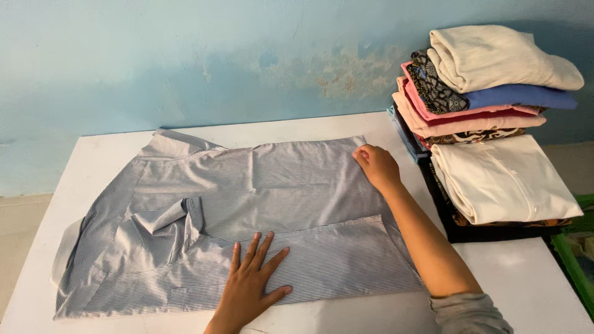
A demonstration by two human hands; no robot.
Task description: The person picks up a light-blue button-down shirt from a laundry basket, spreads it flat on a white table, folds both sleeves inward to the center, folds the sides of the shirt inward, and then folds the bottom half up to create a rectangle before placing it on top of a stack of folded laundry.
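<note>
Folding in hand — left hand (253, 278) splayed flat on striped shirt (278, 185), right hand (376, 167) pinching its far corner; next fold needs even edges.

White table (526, 278) against a blue wall, bearing a grey striped shirt (247, 210) spread flat across its middle and left, and a stack of folded clothes (495, 124) at its right far edge.
</note>
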